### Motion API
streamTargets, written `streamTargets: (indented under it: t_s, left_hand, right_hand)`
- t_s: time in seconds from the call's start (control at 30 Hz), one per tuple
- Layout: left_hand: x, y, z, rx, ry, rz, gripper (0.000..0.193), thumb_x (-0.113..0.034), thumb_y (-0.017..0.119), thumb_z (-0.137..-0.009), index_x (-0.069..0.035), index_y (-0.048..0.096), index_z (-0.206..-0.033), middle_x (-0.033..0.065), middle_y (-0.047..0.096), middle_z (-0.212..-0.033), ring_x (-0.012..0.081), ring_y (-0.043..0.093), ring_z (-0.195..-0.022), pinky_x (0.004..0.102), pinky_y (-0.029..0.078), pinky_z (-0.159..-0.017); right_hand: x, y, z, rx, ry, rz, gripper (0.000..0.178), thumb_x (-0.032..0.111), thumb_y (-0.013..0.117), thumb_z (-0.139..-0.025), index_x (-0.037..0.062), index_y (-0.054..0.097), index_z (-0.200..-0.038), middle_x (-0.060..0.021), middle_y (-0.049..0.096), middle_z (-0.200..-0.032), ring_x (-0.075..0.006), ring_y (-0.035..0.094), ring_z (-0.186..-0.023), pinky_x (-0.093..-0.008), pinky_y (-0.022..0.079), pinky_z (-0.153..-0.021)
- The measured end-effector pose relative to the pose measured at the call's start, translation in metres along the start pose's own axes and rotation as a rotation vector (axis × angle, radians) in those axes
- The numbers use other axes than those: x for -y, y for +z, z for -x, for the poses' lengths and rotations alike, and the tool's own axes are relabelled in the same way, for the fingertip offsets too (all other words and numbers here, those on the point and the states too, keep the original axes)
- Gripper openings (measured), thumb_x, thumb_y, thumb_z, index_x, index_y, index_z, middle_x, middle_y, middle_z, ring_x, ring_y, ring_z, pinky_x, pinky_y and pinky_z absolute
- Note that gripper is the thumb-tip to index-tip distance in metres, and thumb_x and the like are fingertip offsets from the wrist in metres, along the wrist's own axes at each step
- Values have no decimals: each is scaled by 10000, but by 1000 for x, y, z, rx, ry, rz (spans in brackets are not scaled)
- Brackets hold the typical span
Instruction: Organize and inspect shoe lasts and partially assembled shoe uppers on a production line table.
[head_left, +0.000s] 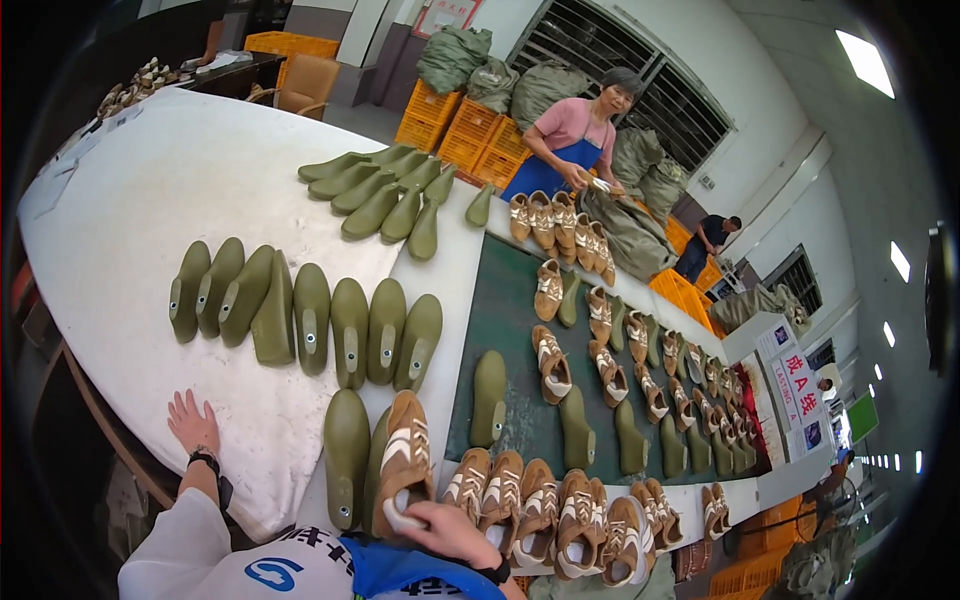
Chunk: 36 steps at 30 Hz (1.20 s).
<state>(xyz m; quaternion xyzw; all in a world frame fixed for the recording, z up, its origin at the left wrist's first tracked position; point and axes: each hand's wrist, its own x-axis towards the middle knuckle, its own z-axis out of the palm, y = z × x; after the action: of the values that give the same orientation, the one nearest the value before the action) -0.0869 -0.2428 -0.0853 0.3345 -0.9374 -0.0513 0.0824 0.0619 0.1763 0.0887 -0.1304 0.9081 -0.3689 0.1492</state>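
Observation:
My left hand (pixel 194 424) lies flat on the white table covering, fingers spread and holding nothing. My right hand (pixel 452 532) grips the heel opening of a brown sneaker (pixel 408 450) with white stripes, its toe pointing away from me. Just left of that sneaker stand green shoe lasts (pixel 345 450), one of them partly hidden behind it. Farther off, a row of several more green lasts (pixel 312 315) stands on the white cloth. To the right of my right hand, several brown sneakers (pixel 500 490) line the near edge.
A green conveyor belt (pixel 505 300) carries sneakers and lasts in rows toward the right. More lasts (pixel 370 205) lie at the table's far side. Across the belt a person in a blue apron (pixel 575 155) holds a shoe. Orange crates (pixel 470 135) and green sacks stand behind.

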Motion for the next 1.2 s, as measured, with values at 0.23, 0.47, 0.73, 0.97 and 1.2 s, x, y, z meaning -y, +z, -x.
streamTargets:
  t_s: [0.23, 0.47, 0.73, 0.97, 1.2]
  left_hand:
    - [5, 5, -2, -4, 12, -23, 499, -357, 477, -904, -152, 402, -1352, 96, 302, -1458, 322, 258, -1347, 502, 221, -1084]
    - [-4, -4, -2, 22, 19, -31, 495, -365, 474, -909, -166, 405, -1357, 89, 299, -1462, 319, 251, -1352, 496, 219, -1088]
    - [1, 4, -2, 33, 8, -67, 499, -379, 457, -918, -167, 393, -1366, 84, 299, -1464, 318, 245, -1355, 496, 215, -1090]
    - [-4, 0, -3, 35, 13, -90, 497, -375, 457, -919, -162, 393, -1364, 83, 307, -1458, 325, 260, -1346, 498, 227, -1083]
    - [-5, -1, -4, 7, 16, -47, 500, -344, 483, -908, -152, 392, -1361, 96, 306, -1457, 327, 257, -1345, 496, 222, -1083]
  right_hand:
    - [22, -24, 8, -815, -26, 99, 234, 112, 694, -758, 17, 627, -961, -118, 612, -877, -256, 608, -701, -332, 488, -626]
    - [-2, -19, 13, -376, 138, 232, 223, 247, 659, -795, 93, 651, -956, -81, 617, -890, -282, 617, -764, -360, 497, -633]
    - [-23, -12, 10, -160, 115, 17, 293, 271, 614, -823, 64, 620, -1030, -172, 644, -891, -353, 615, -824, -410, 494, -716]
    - [-27, -105, -9, -442, 251, -7, 297, 204, 653, -806, 49, 608, -1056, -153, 650, -813, -238, 646, -685, -335, 508, -629]
    - [-154, -172, -153, -643, 321, 348, 293, 221, 652, -762, 51, 614, -998, -191, 646, -934, -370, 614, -878, -445, 488, -769]
